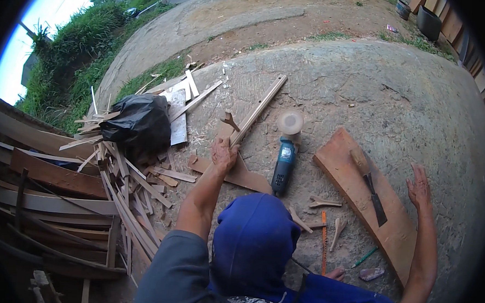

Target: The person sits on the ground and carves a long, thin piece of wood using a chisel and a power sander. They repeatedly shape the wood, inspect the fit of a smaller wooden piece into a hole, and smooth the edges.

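Observation:
My left hand (224, 153) is closed around the near end of a long wooden strip (262, 104). A small forked wooden piece (230, 121) shows just beyond its fingers, and a flat angled board (249, 178) lies beneath. My right hand (419, 189) is raised with fingers apart, holding nothing, to the right of a thick wooden plank (338, 156). A chisel (372, 199) with a wooden handle rests on that plank. Between my hands lies a teal angle grinder (284, 163) with a pale round disc (290, 123).
Nearer me lie several forked wooden pieces (325, 202), an orange saw blade (324, 241), a green pencil (365, 257) and a stone-like block (371, 274). My blue-clad knee (255, 242) covers the near middle. Wood scraps (134, 184) and a black plastic bag (137, 125) lie left.

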`<state>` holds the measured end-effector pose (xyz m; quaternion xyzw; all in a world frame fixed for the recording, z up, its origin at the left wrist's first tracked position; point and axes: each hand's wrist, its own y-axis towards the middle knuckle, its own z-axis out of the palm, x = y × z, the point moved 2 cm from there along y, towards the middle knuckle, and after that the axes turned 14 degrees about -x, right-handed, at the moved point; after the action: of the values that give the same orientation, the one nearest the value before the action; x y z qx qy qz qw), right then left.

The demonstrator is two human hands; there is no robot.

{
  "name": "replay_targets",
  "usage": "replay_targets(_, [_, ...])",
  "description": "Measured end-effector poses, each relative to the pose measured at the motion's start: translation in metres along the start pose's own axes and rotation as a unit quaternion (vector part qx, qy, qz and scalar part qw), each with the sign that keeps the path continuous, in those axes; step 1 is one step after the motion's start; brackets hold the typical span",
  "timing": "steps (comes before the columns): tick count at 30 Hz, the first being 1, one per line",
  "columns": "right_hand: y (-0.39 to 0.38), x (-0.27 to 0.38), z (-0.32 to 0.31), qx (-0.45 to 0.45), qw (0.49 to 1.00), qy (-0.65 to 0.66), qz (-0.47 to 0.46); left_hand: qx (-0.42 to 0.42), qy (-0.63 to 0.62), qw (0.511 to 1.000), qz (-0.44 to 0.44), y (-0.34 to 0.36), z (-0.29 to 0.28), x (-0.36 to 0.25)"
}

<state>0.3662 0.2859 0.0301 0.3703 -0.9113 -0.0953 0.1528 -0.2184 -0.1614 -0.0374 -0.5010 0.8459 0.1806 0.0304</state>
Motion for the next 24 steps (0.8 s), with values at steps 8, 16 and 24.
replay_targets(8, [0.013, 0.043, -0.026, 0.065, 0.997, 0.002, -0.052, -0.071, -0.126, 0.987, 0.075, -0.03, -0.015, -0.014])
replay_targets(16, [-0.011, 0.096, -0.03, 0.106, 0.989, 0.04, -0.099, 0.06, -0.337, 0.901, 0.268, -0.138, -0.057, -0.143])
replay_targets(24, [-0.025, 0.168, 0.007, 0.136, 0.982, 0.092, -0.088, 0.178, -0.249, 0.826, 0.473, -0.193, -0.012, -0.243])
